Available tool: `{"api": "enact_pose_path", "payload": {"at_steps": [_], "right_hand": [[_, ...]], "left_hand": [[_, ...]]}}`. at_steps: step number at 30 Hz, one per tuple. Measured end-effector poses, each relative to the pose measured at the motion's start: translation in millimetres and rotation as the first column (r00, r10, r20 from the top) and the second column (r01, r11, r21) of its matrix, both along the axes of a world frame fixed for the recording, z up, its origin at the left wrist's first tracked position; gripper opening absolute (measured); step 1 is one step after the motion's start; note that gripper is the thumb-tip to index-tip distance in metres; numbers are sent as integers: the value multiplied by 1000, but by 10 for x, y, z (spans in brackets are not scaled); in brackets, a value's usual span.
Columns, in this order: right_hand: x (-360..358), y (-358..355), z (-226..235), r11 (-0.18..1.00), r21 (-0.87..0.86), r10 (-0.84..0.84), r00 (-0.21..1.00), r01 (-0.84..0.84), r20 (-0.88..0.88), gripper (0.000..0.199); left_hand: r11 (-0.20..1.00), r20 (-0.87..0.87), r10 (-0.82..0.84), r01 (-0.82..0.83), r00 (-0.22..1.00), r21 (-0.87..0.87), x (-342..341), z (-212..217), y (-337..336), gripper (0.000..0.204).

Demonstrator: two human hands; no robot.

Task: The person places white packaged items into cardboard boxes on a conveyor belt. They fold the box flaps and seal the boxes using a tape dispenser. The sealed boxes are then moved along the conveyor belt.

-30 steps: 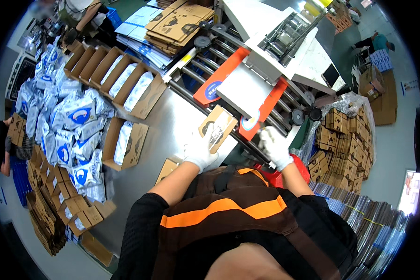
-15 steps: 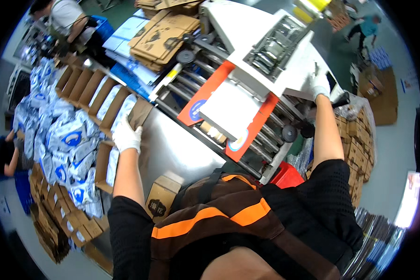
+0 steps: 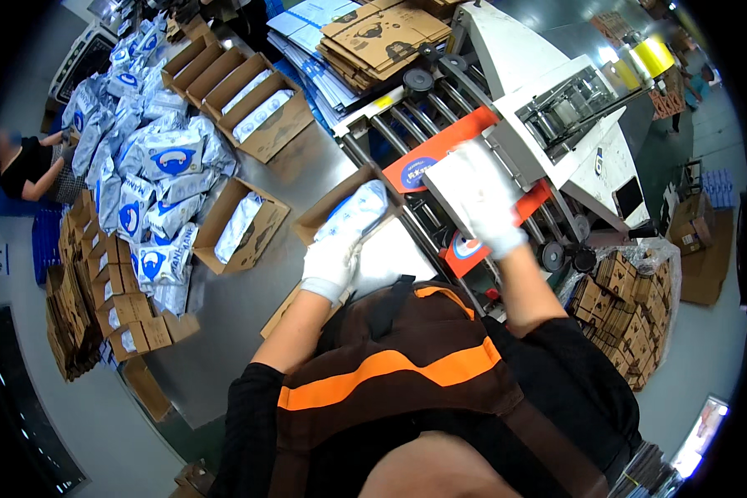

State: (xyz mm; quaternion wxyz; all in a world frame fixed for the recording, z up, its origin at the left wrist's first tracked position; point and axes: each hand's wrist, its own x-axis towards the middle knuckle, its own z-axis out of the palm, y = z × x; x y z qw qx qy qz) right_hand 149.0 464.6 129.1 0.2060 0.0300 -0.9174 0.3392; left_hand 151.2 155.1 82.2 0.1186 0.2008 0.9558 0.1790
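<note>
My left hand, in a white glove, grips the near side of an open cardboard box. Inside that box lies a white-and-blue plastic packet, with the hand's fingers against its near end. The box is tilted above the metal table, beside the roller machine. My right hand, also gloved, is over the white top plate of the box-sealing machine; motion smears its fingers. Another open box with a packet stands to the left of my left hand.
A row of open boxes stands at the far side of the metal table, beside a heap of packets. Flattened cartons are stacked behind the rollers. A seated person is at the left. Bundled cartons lie right.
My left hand has moved right, from the box row toward the machine, with a box. My right hand has come in from the machine's far right side to its white plate. The view has shifted.
</note>
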Motion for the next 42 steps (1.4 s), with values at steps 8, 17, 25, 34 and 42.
{"api": "enact_pose_path", "payload": {"at_steps": [8, 17, 25, 34, 42], "right_hand": [[306, -1068, -413, 886, -462, 235, 819, 41, 523, 77], [455, -1335, -381, 814, -59, 403, 488, -578, 774, 43], [-61, -1556, -347, 912, 293, 281, 958, -287, 66, 67], [379, -1483, -936, 847, 267, 403, 883, -460, 241, 72], [-210, -1714, -920, 692, 318, 611, 760, -648, 219, 59]], "left_hand": [[955, -203, 234, -186, 951, 229, 322, -94, -610, 95], [946, 240, -221, 147, 945, 288, 100, -37, -481, 29], [825, 283, 479, -536, 831, 180, -394, -687, -415, 117], [838, 579, 213, -452, 787, 306, -306, -689, -433, 100], [999, 39, 33, -33, 999, 21, -501, -147, -529, 98]]}}
